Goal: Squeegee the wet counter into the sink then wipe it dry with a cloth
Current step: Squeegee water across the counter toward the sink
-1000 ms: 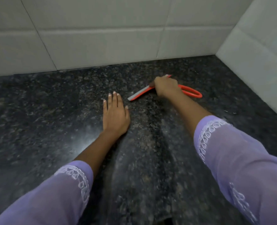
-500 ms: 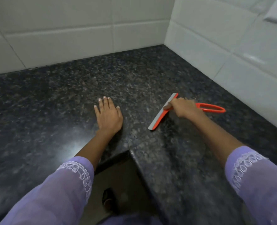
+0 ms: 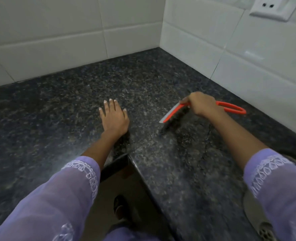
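Note:
An orange squeegee (image 3: 230, 107) with a grey blade lies across the dark speckled granite counter (image 3: 74, 105), its looped handle pointing right toward the wall. My right hand (image 3: 200, 105) grips it at the head, blade end tilted down-left onto the stone. A wet patch with a thin water line (image 3: 205, 136) spreads just below the blade. My left hand (image 3: 113, 117) rests flat on the counter, fingers apart, to the left of the squeegee. A steel sink (image 3: 255, 213) with its drain shows at the bottom right edge, partly behind my sleeve.
White tiled walls (image 3: 230, 54) meet in a corner behind the counter. A wall socket (image 3: 274, 7) sits at the top right. The counter has an inner corner edge (image 3: 128, 156) near me, with floor and a foot below.
The view has swung left and downward, bringing the sink edge into sight. My right hand has drawn the squeegee a little toward me and to the right; my left hand stays planted.

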